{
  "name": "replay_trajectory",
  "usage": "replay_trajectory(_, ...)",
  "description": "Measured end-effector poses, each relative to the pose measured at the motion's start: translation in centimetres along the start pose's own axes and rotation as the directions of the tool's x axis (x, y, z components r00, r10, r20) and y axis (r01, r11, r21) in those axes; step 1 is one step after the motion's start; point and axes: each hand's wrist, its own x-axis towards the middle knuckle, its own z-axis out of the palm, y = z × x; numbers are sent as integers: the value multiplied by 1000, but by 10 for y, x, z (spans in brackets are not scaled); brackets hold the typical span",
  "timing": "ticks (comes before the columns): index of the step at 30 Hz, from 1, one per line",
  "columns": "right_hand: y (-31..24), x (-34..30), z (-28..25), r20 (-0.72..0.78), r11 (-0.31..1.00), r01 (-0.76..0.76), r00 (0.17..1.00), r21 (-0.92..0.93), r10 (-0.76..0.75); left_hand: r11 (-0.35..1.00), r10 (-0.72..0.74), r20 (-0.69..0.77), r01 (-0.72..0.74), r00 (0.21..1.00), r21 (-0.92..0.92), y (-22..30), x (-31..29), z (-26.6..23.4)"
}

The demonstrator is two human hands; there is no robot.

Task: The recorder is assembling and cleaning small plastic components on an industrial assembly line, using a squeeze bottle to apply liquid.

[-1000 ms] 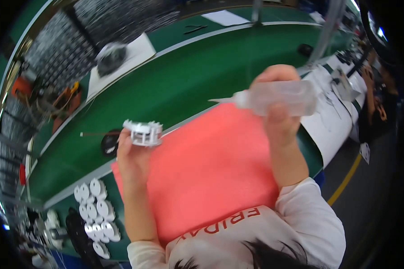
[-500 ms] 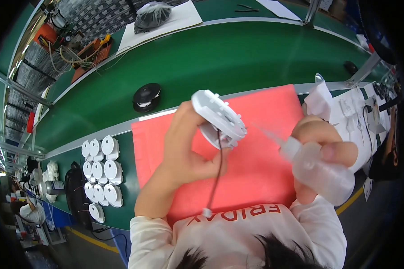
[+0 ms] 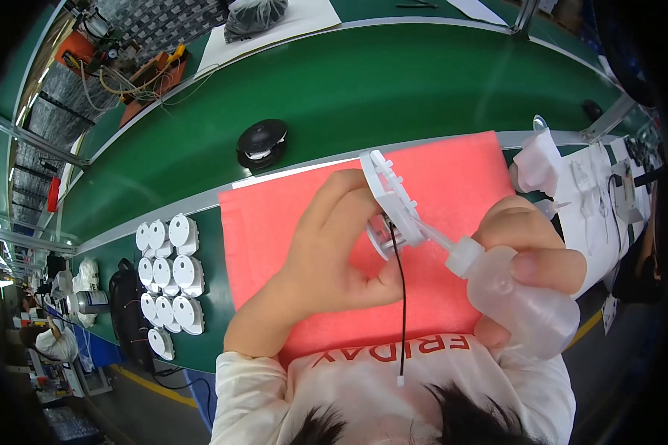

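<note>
My left hand (image 3: 338, 245) grips a round white plastic housing (image 3: 392, 199), tilted nearly on edge so its face with small pegs points right. A dark cable (image 3: 403, 297) hangs from the housing, with a small white connector at its lower end. In my right hand (image 3: 531, 245) is a translucent squeeze bottle (image 3: 523, 304) with a white cap. Its thin nozzle points up and left and reaches the housing's right edge; whether the tip touches is hard to tell. Both hands are above a red mat (image 3: 274, 230).
Several white round units (image 3: 188, 274) stand in rows on the green bench at left, beside a black case (image 3: 130, 319). A black round device (image 3: 263, 143) sits beyond the mat. White paper (image 3: 583, 200) with small parts lies at right. A metal rail (image 3: 141, 222) borders the mat's far side.
The bottle's nozzle has moved from a gap away to the housing's edge. My left hand has shifted right and turned the housing more upright; the cable swings straighter down.
</note>
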Motion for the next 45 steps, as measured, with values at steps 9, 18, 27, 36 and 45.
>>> replay_trajectory(9, -4, 2, 3, 15, 997, -39, 999, -61, 40, 999, 35, -22, -35, 999, 7, 1, -1, 2)
replay_trajectory(18, -9, 5, 3, 33, 994, -42, 998, -100, 46, 998, 38, -13, -37, 999, 46, 4, -1, 0)
replay_trajectory(27, -8, 4, 6, 21, 991, -17, 1000, -136, 20, 995, 69, -39, -66, 997, 72, -1, -2, 1)
replay_trajectory(36, -8, 2, 9, -18, 989, -5, 1000, -150, 2, 998, 24, 0, -24, 1000, 57, 4, -1, -2)
replay_trajectory(45, -5, 3, 9, 5, 988, 26, 1000, -154, -26, 985, -90, -28, 85, 996, -149, 4, 0, -3)
